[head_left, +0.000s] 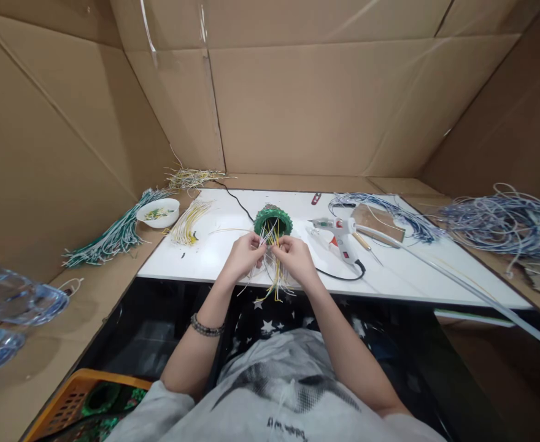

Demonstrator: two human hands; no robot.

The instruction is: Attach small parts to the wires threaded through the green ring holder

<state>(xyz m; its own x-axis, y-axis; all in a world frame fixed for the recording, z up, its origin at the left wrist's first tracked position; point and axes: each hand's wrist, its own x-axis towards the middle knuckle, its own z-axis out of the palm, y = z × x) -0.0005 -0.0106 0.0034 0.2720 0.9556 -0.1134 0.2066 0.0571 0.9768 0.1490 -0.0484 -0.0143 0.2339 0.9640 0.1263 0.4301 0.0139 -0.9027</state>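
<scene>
nearest the camera, at the lower left, an orange basket [70,402] sits below the surface edge with green rings inside it. a beaded bracelet [207,327] circles the left wrist.

just past the near edge of the white surface [403,270], the left hand [243,255] and the right hand [296,258] meet, both closed in a pinch on the bundle of thin yellow and white wires [274,270]. the two hands are about equally near to it, one on each side, with the wires passing between them. the bundle's long axis runs toward and away from the person: its loose ends hang down over the surface edge toward the lap, and its far ends rise into the green ring [272,221], which stands just beyond the fingertips, straight ahead of both hands.

to the right of the ring lies a white glue gun [341,232], its black cord curling back toward the right hand. beside it is a piece of brown cardboard [378,222], and a long pale rod [458,279] slants off to the right.

on the left, a fan of yellow wires [188,222] lies on the surface, with a white bowl [158,212] and a sheaf of green and white wires [113,236] beyond it. at the far right lie heaps of blue-grey wire [504,222]. cardboard walls [320,104] close in the back.
</scene>
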